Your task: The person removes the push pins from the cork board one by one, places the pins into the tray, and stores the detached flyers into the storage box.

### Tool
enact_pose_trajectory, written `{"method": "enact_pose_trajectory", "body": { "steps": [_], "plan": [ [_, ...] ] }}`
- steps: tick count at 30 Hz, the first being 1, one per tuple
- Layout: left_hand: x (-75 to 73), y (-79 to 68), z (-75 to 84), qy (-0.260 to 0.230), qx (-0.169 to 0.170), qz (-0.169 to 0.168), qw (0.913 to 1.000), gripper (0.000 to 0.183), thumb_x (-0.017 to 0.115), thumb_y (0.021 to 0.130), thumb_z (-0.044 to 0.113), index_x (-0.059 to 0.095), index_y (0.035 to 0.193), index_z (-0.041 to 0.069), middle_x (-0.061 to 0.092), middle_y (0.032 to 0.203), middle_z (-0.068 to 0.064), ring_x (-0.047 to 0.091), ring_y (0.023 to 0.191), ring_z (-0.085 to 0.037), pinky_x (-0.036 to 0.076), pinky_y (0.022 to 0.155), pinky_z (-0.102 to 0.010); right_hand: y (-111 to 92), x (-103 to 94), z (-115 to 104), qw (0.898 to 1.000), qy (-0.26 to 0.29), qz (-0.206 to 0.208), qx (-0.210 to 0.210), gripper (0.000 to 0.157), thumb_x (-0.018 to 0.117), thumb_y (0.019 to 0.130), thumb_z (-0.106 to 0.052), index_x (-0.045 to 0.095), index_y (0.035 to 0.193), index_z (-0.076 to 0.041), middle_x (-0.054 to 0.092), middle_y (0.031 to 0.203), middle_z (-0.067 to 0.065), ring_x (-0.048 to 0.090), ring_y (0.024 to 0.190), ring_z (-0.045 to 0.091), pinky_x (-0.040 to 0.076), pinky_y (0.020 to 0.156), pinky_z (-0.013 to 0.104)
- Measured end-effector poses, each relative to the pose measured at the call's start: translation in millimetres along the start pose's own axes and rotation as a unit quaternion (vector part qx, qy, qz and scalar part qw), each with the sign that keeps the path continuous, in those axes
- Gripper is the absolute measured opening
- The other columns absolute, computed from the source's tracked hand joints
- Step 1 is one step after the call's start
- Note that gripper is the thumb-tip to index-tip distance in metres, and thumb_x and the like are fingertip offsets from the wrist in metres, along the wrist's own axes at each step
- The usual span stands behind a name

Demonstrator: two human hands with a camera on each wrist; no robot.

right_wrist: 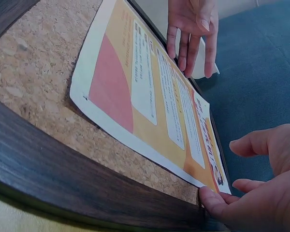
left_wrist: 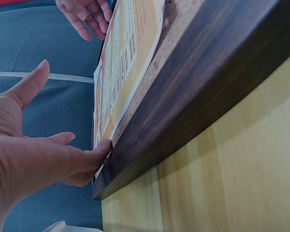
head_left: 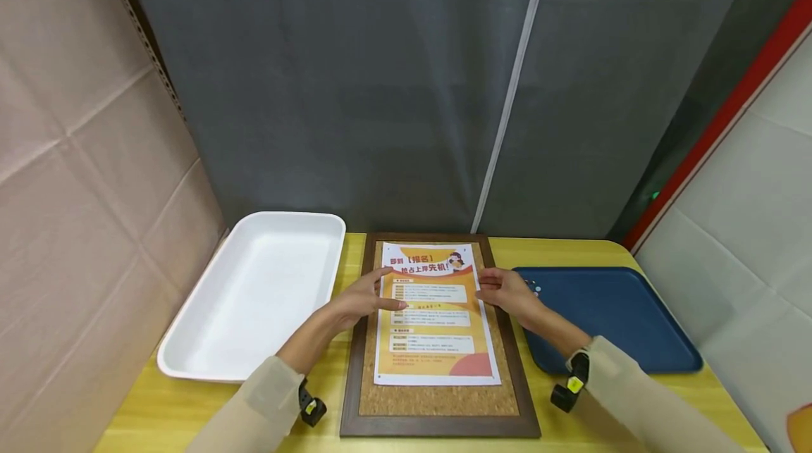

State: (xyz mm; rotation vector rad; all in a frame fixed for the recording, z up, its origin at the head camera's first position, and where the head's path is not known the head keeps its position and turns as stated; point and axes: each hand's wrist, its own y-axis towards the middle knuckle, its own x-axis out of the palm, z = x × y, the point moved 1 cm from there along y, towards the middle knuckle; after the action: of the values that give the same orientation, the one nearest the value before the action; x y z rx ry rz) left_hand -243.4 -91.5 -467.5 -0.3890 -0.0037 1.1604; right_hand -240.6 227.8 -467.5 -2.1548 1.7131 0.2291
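Note:
An orange and white printed poster [head_left: 438,361] lies on a cork board [head_left: 438,407] with a dark wooden frame [head_left: 440,427]. Small dark marks show at its corners. My left hand [head_left: 361,298] is at the poster's left edge, fingertips touching the paper's rim in the left wrist view and thumb held apart above the sheet. At the right edge, my right hand [head_left: 507,291] rests its fingertips by the paper's border and the frame, its thumb raised in the right wrist view. Neither hand pinches the sheet.
To the left stands a white tray [head_left: 254,298]. On the right lies a dark blue tray [head_left: 609,319], with several tiny light pieces [head_left: 534,287] near its left corner, partly behind my right hand. A grey curtain [head_left: 355,87] closes off the back of the yellow wooden table [head_left: 158,411].

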Motion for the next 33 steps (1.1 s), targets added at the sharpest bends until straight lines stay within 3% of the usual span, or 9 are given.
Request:
{"method": "enact_pose_trajectory", "body": {
  "steps": [7,17,25,33],
  "plan": [
    [-1.1,-1.2,1.8,-0.015,0.001,0.011,0.9998,0.092,0.086,0.089,0.011,0.033,0.165,0.006,0.022,0.172,-0.027,0.019,0.158,-0.050,0.024,0.125,-0.066,2,2.8,3,1.000,0.018,0.017,-0.001,0.051,0.067,0.100,0.002,0.049,0.146,0.016,0.056,0.138,0.033,0.060,0.123,0.038,0.060,0.094,0.037],
    [-4.1,2.6,0.8,-0.039,0.010,0.032,0.9987,0.088,0.086,0.089,0.013,0.039,0.163,0.005,0.029,0.170,-0.026,0.024,0.157,-0.049,0.027,0.125,-0.063,3,11.1,1,0.998,0.048,0.027,0.011,0.049,0.065,0.100,0.005,0.051,0.146,0.015,0.054,0.140,0.033,0.058,0.120,0.032,0.059,0.095,0.035],
    [-0.7,4.2,1.6,-0.023,0.022,0.037,0.9988,0.084,0.083,0.092,0.009,0.039,0.163,0.003,0.032,0.169,-0.025,0.029,0.156,-0.047,0.031,0.124,-0.061,7,15.2,5,0.999,0.009,0.048,0.006,0.046,0.070,0.096,0.005,0.059,0.140,0.011,0.063,0.132,0.027,0.059,0.111,0.028,0.053,0.080,0.023],
    [0.8,5.4,1.4,-0.007,0.032,0.036,0.9988,0.081,0.082,0.092,0.008,0.040,0.160,-0.003,0.046,0.160,-0.026,0.043,0.148,-0.043,0.036,0.122,-0.057,9,21.1,6,0.999,-0.001,0.051,-0.003,0.050,0.076,0.093,0.004,0.061,0.141,0.006,0.067,0.125,0.022,0.059,0.101,0.025,0.050,0.074,0.025]
  ]
}}
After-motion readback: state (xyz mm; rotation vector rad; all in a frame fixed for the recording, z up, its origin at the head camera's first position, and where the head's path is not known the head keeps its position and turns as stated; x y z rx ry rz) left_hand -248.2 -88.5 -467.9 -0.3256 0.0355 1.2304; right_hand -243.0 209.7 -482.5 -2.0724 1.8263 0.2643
